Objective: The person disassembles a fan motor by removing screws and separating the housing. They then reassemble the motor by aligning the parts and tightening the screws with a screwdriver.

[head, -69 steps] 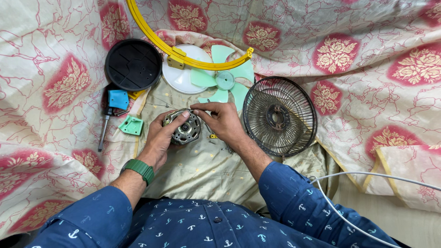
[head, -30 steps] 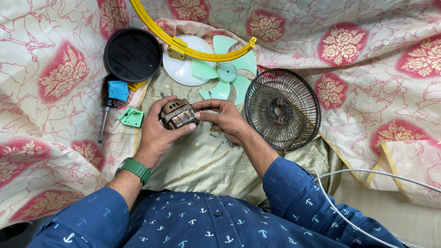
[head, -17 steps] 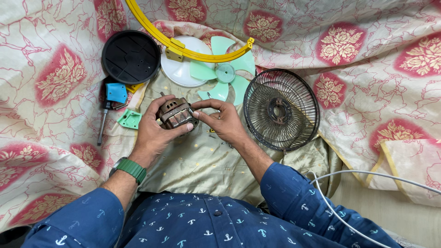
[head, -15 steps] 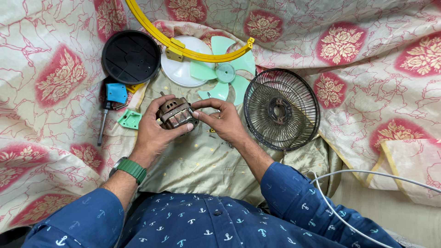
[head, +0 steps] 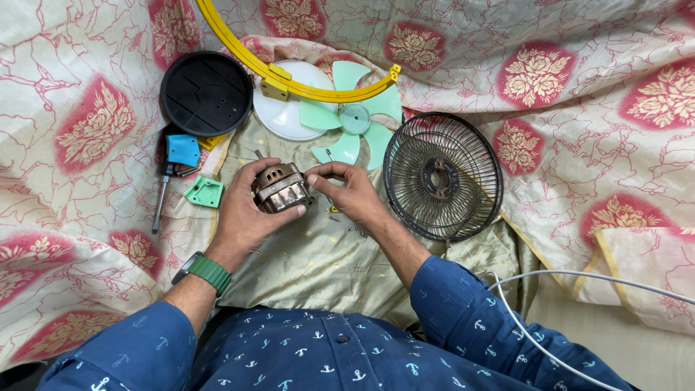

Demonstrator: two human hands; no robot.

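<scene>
- Left hand (head: pixel 246 213) is wrapped round the fan motor (head: pixel 281 187), thumb across its lower edge, gripping it above the cloth; a green watch strap (head: pixel 210 274) sits on that wrist
- Right hand (head: pixel 352 194) is pinched shut at the motor's right side, fingertips touching it; what they pinch is too small to tell
- The motor: one, squat and boxy, dull grey metal with a slotted rounded cap and a thin shaft poking out at upper left
- Underneath lies one plain cream cloth (head: pixel 318 253) with a few small dark bits on it; around it, a flowered red-and-cream sheet (head: pixel 579 108), crumpled
- Just right of the hands, one round black wire grille (head: pixel 443 176), lying flat
- Above the hands, one pale green plastic blade wheel (head: pixel 354 119) beside one white disc (head: pixel 286 116); one curved yellow bracket (head: pixel 289 83) crosses both
- Further left, one black round plastic cover (head: pixel 206 93); one blue block (head: pixel 182 150); one screwdriver (head: pixel 159 199); one small green plastic plate (head: pixel 204 192)
- A white cable (head: pixel 550 304) trails at lower right
</scene>
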